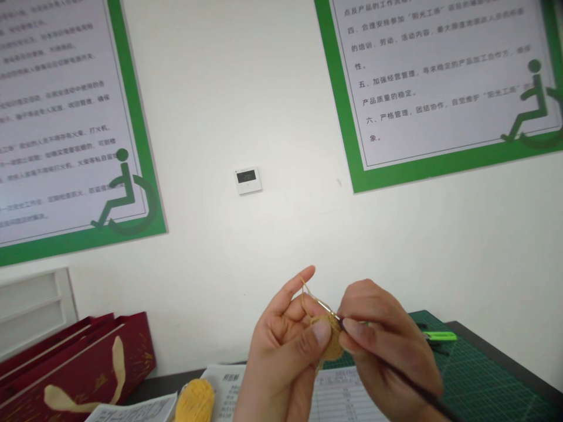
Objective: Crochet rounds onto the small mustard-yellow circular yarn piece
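My left hand point(285, 340) pinches a small piece of yellow crochet work point(333, 346) between thumb and fingers. Its index finger is raised, with a strand of yellow yarn point(303, 299) looped over it. In my right hand point(387, 346) is a crochet hook point(328, 308) with a silver tip and a dark handle. The hook's tip points up and left, close to the yarn strand at the top of the crochet piece. Part of the piece is hidden behind my left thumb and right fingers.
A yellow yarn ball point(194, 401) sits by printed sheets point(224, 375) on the dark table. Dark red gift bags point(101, 363) stand at the left. A green cutting mat point(479, 375) with a bright green tool point(441, 336) lies at the right. Behind is a wall with a thermostat point(247, 180).
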Action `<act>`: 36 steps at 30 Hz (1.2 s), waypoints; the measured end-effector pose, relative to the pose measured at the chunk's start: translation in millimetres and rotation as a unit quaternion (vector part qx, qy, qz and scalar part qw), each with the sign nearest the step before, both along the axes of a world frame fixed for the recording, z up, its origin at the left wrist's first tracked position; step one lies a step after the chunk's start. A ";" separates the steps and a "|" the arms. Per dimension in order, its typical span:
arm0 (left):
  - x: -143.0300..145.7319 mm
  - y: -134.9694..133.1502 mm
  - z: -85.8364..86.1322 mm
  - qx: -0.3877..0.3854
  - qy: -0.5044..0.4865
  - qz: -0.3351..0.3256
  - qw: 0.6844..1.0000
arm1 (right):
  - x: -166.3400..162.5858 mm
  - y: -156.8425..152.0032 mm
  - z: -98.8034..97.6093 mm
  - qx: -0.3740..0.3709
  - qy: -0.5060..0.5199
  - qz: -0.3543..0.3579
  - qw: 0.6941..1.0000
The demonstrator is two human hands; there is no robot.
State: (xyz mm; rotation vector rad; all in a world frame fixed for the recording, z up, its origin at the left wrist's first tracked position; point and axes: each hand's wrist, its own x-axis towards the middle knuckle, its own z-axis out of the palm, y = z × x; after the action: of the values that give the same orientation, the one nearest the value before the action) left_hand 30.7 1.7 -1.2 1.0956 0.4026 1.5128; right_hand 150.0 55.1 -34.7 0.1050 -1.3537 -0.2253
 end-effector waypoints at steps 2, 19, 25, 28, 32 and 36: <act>-3.9 0.2 2.2 -0.021 -0.008 -0.037 0.999 | -6.6 -0.8 -0.9 -0.065 0.029 0.146 0.987; 6.0 3.8 -5.2 0.101 0.052 0.153 0.982 | -12.1 -5.2 0.0 -0.297 0.039 0.352 0.887; 5.3 3.3 -4.6 0.103 0.053 0.142 0.983 | -5.8 -6.3 2.2 -0.289 0.065 0.321 0.899; 7.3 2.4 -3.5 0.104 0.041 0.145 0.983 | -2.2 -5.9 5.5 -0.289 0.057 0.319 0.901; 9.2 1.2 -2.4 0.106 0.032 0.146 0.983 | 2.4 -5.4 7.2 -0.266 0.033 0.311 0.912; 9.2 1.1 -2.1 0.104 0.031 0.152 0.983 | 6.7 -7.0 8.5 -0.241 0.026 0.276 0.930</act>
State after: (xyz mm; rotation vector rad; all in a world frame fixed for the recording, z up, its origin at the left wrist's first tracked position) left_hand 39.9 2.8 -3.3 1.2905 0.4797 1.8235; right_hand 156.7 48.1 -26.1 0.0617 -1.2397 0.5762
